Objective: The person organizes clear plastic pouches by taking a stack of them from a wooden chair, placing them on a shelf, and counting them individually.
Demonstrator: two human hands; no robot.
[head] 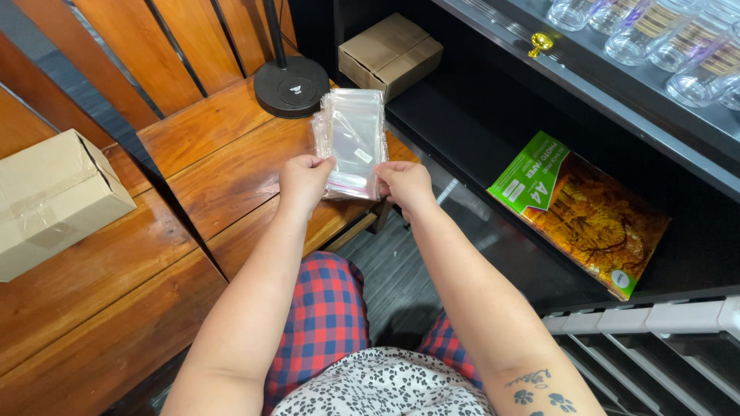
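Wooden counter (231, 166), slatted; cardboard box (54, 196) sat at far left. Left hand (304, 181) pinched the lower left corner of a stack of clear bags (353, 139), fingers closed on the edge. Right hand (405, 183) pinched the lower right corner likewise. Stack was held upright just above the counter's near edge. Step judged: squaring or separating the bags; peeling one off would need a thumb slide. Paper pack (578, 212) lay on the shelf, right.

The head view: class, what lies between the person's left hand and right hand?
In the head view, the lower end of a stack of clear plastic bags spans the gap; the left hand and right hand pinch it from either side.
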